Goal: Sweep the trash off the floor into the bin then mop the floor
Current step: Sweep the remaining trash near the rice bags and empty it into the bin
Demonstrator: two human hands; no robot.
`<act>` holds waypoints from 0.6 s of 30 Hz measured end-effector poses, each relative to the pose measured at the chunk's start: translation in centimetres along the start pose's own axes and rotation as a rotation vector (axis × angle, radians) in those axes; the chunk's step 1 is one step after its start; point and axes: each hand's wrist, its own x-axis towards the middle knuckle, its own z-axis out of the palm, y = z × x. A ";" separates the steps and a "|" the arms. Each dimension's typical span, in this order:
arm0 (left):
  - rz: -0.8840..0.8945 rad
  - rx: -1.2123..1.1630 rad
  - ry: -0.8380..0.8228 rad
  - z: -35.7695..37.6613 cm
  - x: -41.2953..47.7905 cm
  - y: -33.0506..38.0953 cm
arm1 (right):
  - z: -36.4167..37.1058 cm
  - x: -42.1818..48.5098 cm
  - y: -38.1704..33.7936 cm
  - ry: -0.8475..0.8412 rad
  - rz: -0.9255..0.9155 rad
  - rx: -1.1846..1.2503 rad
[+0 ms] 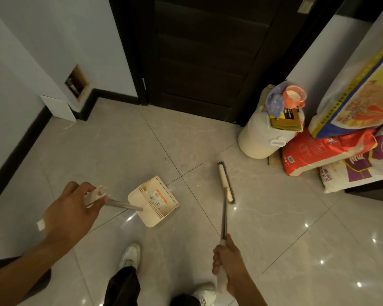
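My left hand (pixel 73 208) grips the white top of a long-handled cream dustpan (pixel 154 202). The pan rests on the glossy tiled floor (pixel 119 151) with its mouth toward the far right. My right hand (pixel 229 265) grips the white end of a metal broom handle. The cream broom head (pixel 226 183) with dark bristles stands on the floor to the right of the pan, a short gap between them. A few tiny dark specks (pixel 165 159) lie on the tile beyond the pan. No bin or mop is in view.
A dark door (pixel 208 56) closes the far side. A white barrel (pixel 263 138) topped with bags and stacked rice sacks (pixel 327 149) fill the right corner. A white panel (pixel 59 108) leans on the left wall. My white shoes (pixel 131 255) stand at the near edge.
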 end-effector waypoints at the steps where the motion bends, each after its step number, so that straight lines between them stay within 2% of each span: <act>1: 0.002 -0.010 -0.006 0.0 0.3 -0.5 | 0.8 0.0 0.0 -0.002 0.015 0.027; 12: -0.035 -0.068 -0.010 -3.2 3.4 -9.1 | 20.0 0.6 -2.6 -0.229 0.020 -0.068; 18: -0.004 -0.049 0.006 -3.8 6.1 -12.5 | 24.1 0.6 -2.7 -0.158 -0.032 -0.107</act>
